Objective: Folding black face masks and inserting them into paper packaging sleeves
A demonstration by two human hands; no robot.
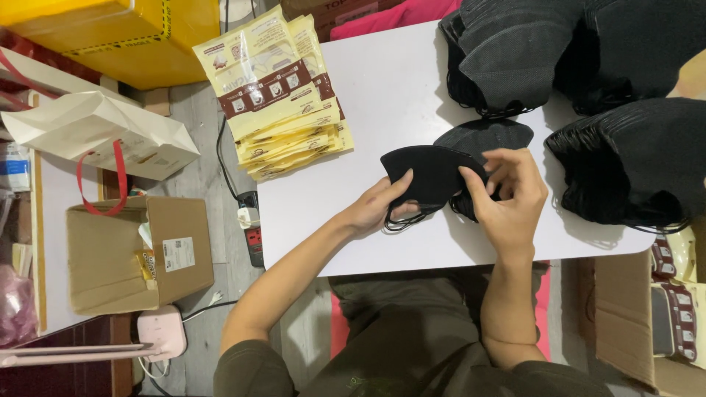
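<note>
light: bright, even overhead | shadows: soft — short | focus: sharp — edges slightly bowed

Yellow-brown packet stack (pixel 283 99) on table, white-labelled cardboard box (pixel 136 254) on floor

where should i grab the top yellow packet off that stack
Grip the top yellow packet by its near right corner, coming from the table side. The stack is fanned, so that edge stands free of the packets below and lets fingers slide under; the left edge overhangs the table.
</note>
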